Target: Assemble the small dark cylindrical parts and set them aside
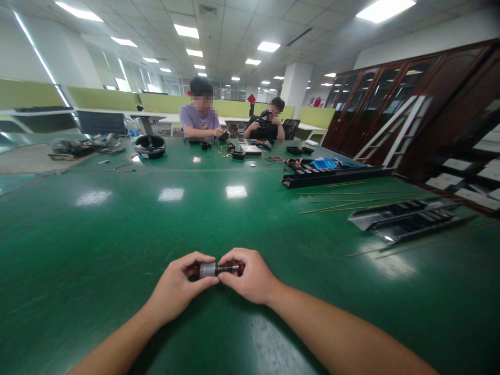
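Just above the green tabletop (164, 229), or resting on it, a small metal cylinder with a shaft (210, 269) lies level between my hands. Its thick silver body is on the left, and a thinner dark, ridged part with a bright tip points right. It looks like a small motor, though its exact kind is unclear. My left hand (175, 286) grips the silver body between thumb and fingers. With thumb and fingertips closed around the shaft side, my right hand (252, 276) pinches near the middle. The other fingers of both hands are partly hidden.
Black metal channels (414, 219) and thin brass-coloured rods (332, 210) lie at right. Farther back are a long black rail (336, 176), a black round case (150, 147) and loose cables (84, 146). Two people (200, 117) sit across the table, handling dark parts.
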The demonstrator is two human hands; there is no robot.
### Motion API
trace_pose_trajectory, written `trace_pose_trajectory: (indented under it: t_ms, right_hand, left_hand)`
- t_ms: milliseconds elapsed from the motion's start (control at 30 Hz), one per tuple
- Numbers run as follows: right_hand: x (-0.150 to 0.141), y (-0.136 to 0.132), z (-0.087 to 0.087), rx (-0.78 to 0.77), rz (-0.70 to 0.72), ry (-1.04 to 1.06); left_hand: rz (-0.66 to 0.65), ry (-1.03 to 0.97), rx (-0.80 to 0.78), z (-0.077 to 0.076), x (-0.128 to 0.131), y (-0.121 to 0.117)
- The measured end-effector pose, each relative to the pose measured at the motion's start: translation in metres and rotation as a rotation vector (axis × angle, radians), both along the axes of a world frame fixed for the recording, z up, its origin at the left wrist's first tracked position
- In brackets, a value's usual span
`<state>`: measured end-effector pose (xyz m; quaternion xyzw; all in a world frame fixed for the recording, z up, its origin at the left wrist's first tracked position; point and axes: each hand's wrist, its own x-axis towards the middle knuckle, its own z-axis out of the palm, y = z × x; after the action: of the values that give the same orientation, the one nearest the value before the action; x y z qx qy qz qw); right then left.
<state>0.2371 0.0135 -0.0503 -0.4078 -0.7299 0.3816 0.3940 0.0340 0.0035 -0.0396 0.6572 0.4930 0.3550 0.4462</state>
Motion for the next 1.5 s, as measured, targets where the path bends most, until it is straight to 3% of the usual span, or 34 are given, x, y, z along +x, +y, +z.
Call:
trace_pose_trajectory:
  t_ms: [1500]
  right_hand:
    - [0.0007,0.0020,-0.0034,-0.124,-0.022,0.056]
  left_hand:
    - [0.006,0.037,-0.010,-0.0019,-0.0001,-0.0017]
